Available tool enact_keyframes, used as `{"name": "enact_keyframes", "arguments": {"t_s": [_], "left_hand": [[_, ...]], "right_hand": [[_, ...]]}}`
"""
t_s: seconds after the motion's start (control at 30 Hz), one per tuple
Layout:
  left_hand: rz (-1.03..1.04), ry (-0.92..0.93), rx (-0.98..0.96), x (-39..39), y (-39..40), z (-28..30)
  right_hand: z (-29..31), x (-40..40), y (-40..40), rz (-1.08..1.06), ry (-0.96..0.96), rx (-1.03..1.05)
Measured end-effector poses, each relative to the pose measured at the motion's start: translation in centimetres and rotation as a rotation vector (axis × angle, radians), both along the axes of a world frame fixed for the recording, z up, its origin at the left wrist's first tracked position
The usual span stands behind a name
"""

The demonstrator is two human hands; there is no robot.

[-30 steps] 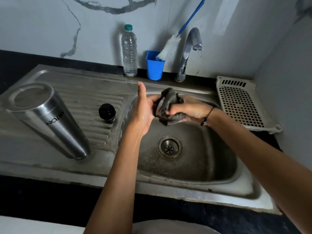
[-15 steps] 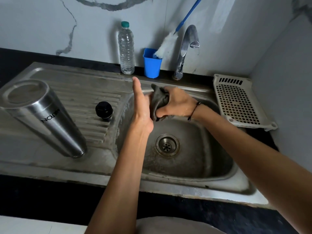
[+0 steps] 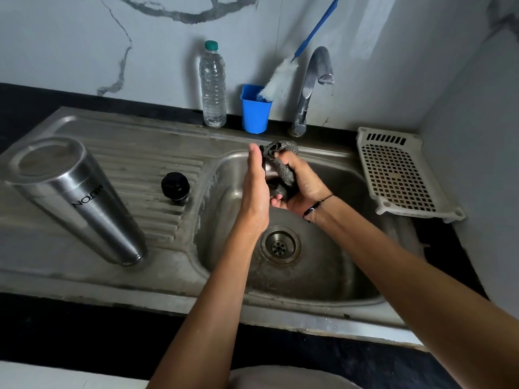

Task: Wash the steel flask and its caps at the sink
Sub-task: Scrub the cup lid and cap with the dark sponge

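Observation:
The steel flask point(image 3: 81, 197) stands upside down on the ribbed drainboard at the left. Beside it on the drainboard sits a black cap point(image 3: 174, 187). Over the sink basin point(image 3: 331, 279) my right hand point(image 3: 306, 189) grips a grey scrub pad point(image 3: 283, 167). My left hand point(image 3: 254, 189) stands edge-up with straight fingers, its palm against the pad. A small dark piece shows between palm and pad; what it is stays hidden.
The tap point(image 3: 311, 88) rises behind the basin with no water running. A clear water bottle point(image 3: 212, 85) and a blue cup point(image 3: 255, 110) holding a white bottle brush point(image 3: 278, 80) stand at the wall. A white perforated rack point(image 3: 398, 175) lies at the right. The drain point(image 3: 279, 245) is uncovered.
Both hands stay together over the basin. My right hand has turned and worked the pad against my left palm, which went from thumb-up to edge-on. Flask and black cap have not moved.

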State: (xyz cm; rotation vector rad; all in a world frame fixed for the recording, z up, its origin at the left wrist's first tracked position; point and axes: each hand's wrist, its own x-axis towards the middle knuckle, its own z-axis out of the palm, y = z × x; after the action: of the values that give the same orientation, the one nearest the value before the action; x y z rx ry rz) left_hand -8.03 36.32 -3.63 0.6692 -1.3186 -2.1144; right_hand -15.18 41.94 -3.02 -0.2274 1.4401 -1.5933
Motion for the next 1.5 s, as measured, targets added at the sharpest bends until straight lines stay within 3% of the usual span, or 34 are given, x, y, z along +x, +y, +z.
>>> {"name": "enact_keyframes", "arguments": {"t_s": [0.07, 0.13, 0.27, 0.33, 0.4, 0.47, 0.6, 0.7, 0.77, 0.9, 1.1, 1.23, 1.5], "left_hand": [[-0.033, -0.051, 0.025, 0.4, -1.4, -0.1], [-0.081, -0.064, 0.161, 1.2, -2.8, 0.5], [-0.159, -0.132, 0.265, 1.5, -3.9, 0.6], [-0.131, -0.167, 0.299, 1.3, -3.4, 1.0], [-0.086, -0.174, 0.317, 0.9, -2.8, 1.3], [-0.088, -0.193, 0.3, 1.0, -2.0, 1.7], [-0.108, -0.16, 0.284, 1.2, -1.6, 2.0], [-0.117, -0.105, 0.258, 1.3, -2.0, 2.2], [-0.132, -0.084, 0.236, 1.5, -2.2, 2.2], [-0.14, -0.058, 0.169, 1.5, -2.2, 2.2], [-0.034, -0.018, 0.141, 0.7, -0.9, 1.5], [0.058, 0.004, 0.106, 0.4, -0.1, 1.0], [-0.14, -0.204, -0.274, 0.4, -0.2, 0.6]], "right_hand": [[-0.3, -0.4, 0.3, -0.046, 0.197, 0.058], [0.0, -1.2, 1.0, 0.031, 0.51, 0.067], [1.5, -2.4, 2.3, 0.491, 1.43, 0.191], [1.8, -1.9, 2.2, 0.587, 1.774, 0.341], [1.5, -0.6, 1.6, 0.605, 2.021, 0.545], [1.1, 1.0, 1.2, 0.551, 2.127, 0.65], [1.3, 1.9, -0.2, 0.477, 2.052, 0.75], [2.5, 0.8, -1.4, 0.493, 1.833, 0.668], [3.8, 0.0, -1.5, 0.483, 1.614, 0.594], [4.4, -1.2, -0.7, 0.421, 0.94, 0.268], [1.7, -0.9, 0.4, 0.17, 0.453, 0.089], [0.6, 0.0, 0.5, 0.065, 0.407, 0.136], [2.4, -1.0, 0.7, 0.318, 0.499, 0.314]]}}
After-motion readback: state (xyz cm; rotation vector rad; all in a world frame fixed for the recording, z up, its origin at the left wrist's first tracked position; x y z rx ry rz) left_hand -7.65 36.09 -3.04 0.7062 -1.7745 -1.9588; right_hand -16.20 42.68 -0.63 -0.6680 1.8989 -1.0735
